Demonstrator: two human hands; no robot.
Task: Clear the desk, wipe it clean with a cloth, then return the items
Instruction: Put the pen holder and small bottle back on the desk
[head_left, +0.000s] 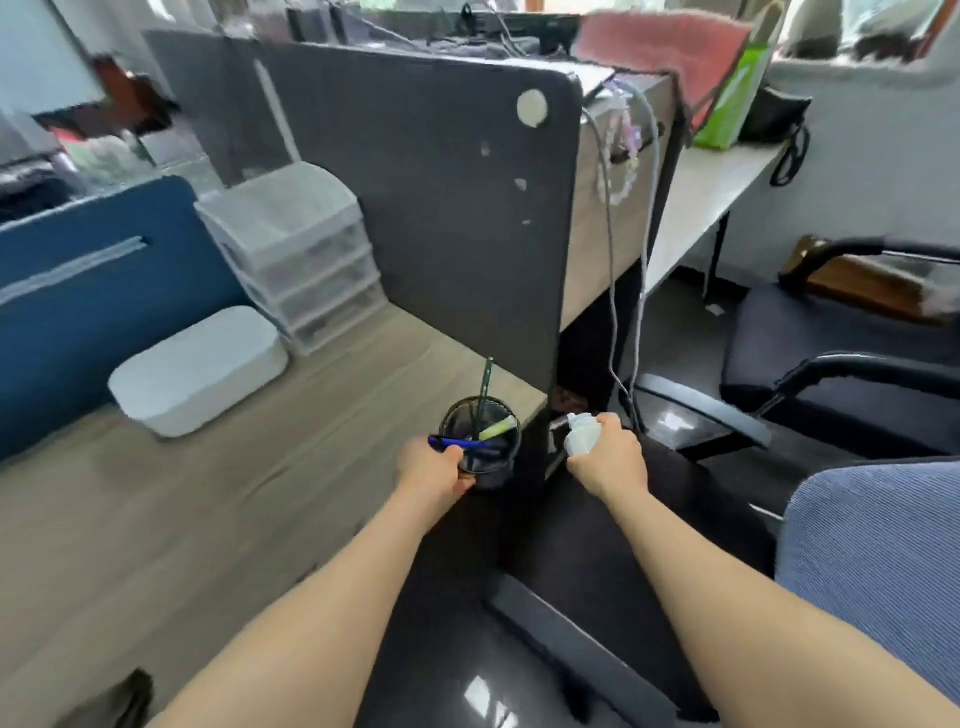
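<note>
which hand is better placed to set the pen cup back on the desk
Left, most likely. The left hand already grips the pen cup at the desk corner. The right hand holds a white bottle off the desk's edge.

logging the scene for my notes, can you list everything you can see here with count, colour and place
desk: one, light wood, left half of view
pen holder: one, black mesh, at the desk's right front corner
pens: a few, blue, green, yellow, in the pen holder
box: one, white, on the desk, left
drawer unit: one, clear plastic, on the desk behind the box
partition: one, dark grey, along the desk's far edge
blue panel: one, far left
cables: two, grey, hanging beside the partition
green bag: one, on the far white table
chairs: two, black at right, grey-blue at lower right
left hand: grip on the pen holder
right hand: grip on a small white bottle, off the desk's edge
</note>
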